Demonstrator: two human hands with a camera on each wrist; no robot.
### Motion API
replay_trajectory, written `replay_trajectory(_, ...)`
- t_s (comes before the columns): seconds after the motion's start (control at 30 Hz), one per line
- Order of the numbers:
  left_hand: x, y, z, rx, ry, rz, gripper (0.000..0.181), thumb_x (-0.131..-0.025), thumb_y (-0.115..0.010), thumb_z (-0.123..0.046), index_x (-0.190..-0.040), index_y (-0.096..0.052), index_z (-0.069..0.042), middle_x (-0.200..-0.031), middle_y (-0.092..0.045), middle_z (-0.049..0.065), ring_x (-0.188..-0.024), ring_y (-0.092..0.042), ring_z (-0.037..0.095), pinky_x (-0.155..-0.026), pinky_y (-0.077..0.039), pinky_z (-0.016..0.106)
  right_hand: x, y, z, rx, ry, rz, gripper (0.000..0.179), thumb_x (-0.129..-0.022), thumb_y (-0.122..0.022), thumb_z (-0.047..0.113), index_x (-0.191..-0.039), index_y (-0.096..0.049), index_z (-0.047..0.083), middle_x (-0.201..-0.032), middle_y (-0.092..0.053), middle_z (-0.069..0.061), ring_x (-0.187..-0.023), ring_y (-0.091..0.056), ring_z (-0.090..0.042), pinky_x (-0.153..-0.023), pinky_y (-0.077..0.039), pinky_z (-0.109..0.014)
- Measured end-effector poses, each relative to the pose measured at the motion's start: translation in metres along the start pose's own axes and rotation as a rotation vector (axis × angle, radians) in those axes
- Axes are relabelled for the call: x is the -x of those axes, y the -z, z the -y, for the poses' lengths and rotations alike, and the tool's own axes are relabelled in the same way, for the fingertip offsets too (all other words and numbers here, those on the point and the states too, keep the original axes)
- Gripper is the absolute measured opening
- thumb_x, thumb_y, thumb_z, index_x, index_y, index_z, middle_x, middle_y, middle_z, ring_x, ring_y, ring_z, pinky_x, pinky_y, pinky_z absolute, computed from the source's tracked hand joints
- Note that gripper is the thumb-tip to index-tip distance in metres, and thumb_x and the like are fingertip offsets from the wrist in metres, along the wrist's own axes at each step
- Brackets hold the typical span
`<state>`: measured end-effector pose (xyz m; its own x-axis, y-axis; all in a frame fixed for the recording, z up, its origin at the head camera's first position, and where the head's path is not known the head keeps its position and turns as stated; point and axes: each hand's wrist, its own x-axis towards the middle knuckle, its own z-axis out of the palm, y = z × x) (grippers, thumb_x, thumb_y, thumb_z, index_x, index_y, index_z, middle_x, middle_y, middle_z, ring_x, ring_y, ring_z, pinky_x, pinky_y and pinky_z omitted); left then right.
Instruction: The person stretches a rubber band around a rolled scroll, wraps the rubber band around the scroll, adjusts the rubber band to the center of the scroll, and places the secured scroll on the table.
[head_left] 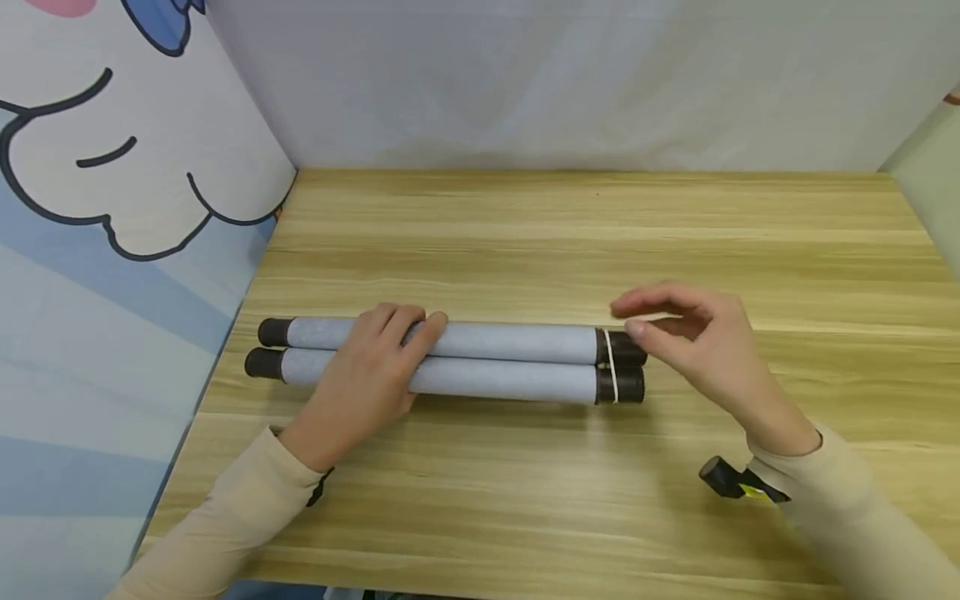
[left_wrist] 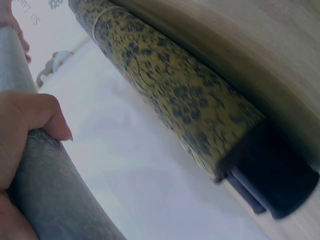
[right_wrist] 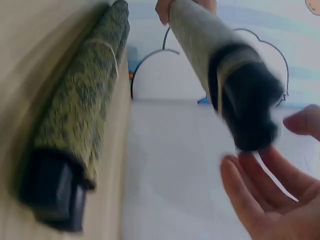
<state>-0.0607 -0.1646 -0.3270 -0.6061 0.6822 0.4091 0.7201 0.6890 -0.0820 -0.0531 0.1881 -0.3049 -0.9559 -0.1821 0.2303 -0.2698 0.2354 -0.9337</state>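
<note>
Two grey-blue rolled scrolls [head_left: 510,342] with black end caps lie side by side in the head view. A pale rubber band [head_left: 612,367] is looped around both at their right ends. My left hand [head_left: 375,367] grips the pair left of the middle, and its thumb shows bent over the grey roll [left_wrist: 65,185] in the left wrist view. Close by the banded end is my right hand [head_left: 697,333], thumb and fingers spread apart around nothing. In the right wrist view its fingertips [right_wrist: 232,175] are right below the black end caps [right_wrist: 250,100], which are blurred.
Both wrist views show a yellow-and-black patterned roll [left_wrist: 170,80] with black ends and a band on the wooden table [head_left: 525,250]. A white curtain [head_left: 525,83] stands behind the table, and a cartoon-printed wall panel [head_left: 112,333] borders its left side.
</note>
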Motion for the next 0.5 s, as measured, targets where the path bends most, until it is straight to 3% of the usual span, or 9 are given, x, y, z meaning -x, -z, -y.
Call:
replay_trajectory(0.17,0.001,-0.001,0.000,0.025,0.003,0.033,0.056,-0.073,-0.073,0.002,-0.126,-0.057,-0.008,-0.111,-0.061,0.016,-0.101,-0.058,0.034,-0.090,-0.052,0.047,-0.005,0.014,-0.002,-0.025,0.140,-0.168,0.007,-0.086,-0.065,-0.009,-0.091,-0.069,-0.009,-0.088,-0.074,0.002,-0.082,-0.070,-0.009,-0.074,-0.056,-0.013)
replay_trajectory(0.5,0.001,-0.003,0.001,0.034,0.019,0.064,0.055,-0.075,-0.072,0.002,-0.126,-0.057,-0.009,-0.111,-0.061,0.015,-0.101,-0.058,0.034,-0.090,-0.051,0.047,-0.001,0.013,-0.002,0.115,0.207,-0.163,0.012,-0.084,-0.065,-0.012,-0.089,-0.072,-0.004,-0.086,-0.073,0.004,-0.082,-0.068,-0.009,-0.076,-0.056,-0.016)
